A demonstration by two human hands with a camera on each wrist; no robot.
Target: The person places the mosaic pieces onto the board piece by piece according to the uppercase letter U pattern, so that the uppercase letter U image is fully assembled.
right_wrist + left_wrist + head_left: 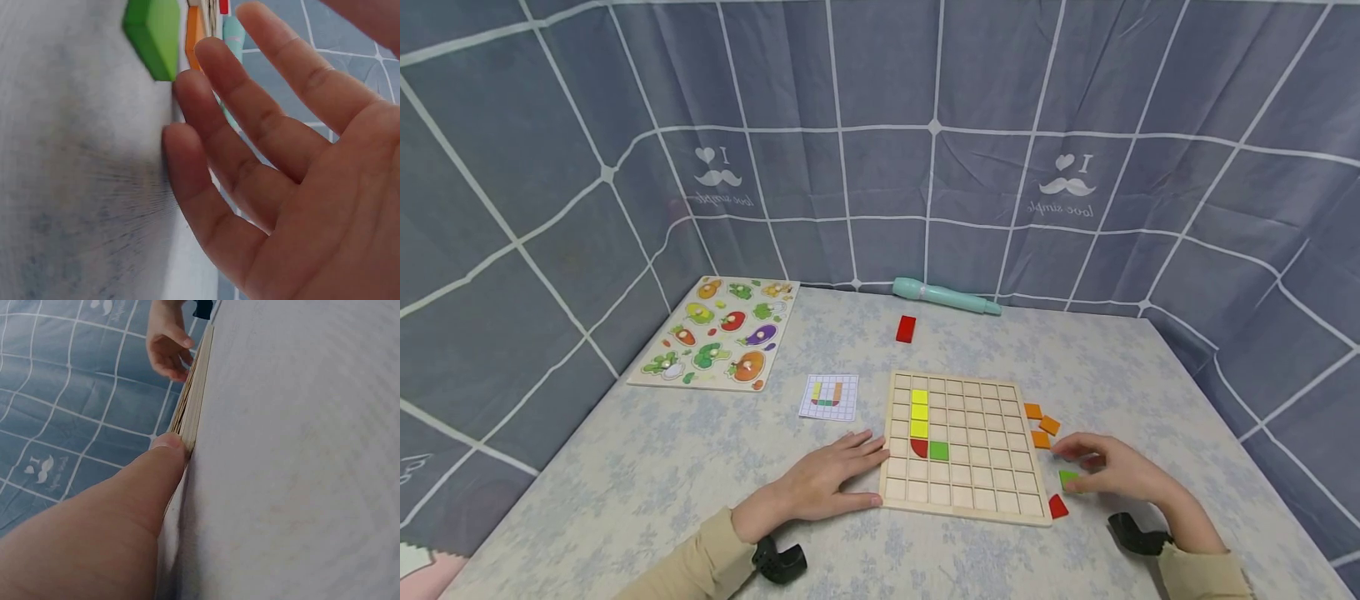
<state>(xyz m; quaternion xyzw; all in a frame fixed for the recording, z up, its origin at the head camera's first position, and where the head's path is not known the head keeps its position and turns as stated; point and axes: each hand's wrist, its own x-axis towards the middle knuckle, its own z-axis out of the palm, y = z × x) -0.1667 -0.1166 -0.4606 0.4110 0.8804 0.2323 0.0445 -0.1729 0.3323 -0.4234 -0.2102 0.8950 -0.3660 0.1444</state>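
Note:
A wooden grid board point(992, 479) lies on the table, holding several yellow tiles point(919, 411), a red quarter-round tile point(919, 448) and a green tile point(938, 451). My left hand point(820, 479) rests beside the board's left edge; its thumb point(167, 442) touches that edge in the left wrist view. On the board's right side, my right hand point(1116, 468) hovers low with loosely bent, spread fingers point(200, 109) and holds nothing. Close to them is a loose green tile point(155, 37), partly hidden by the hand in the head view.
Several orange tiles point(1040, 439) and a red tile point(1057, 506) lie by the board's right edge. A pattern card point(829, 397) sits to its left. Farther back are a vegetable puzzle point(715, 333), a red block point(906, 329) and a teal pen-like stick point(947, 297) near the curtain.

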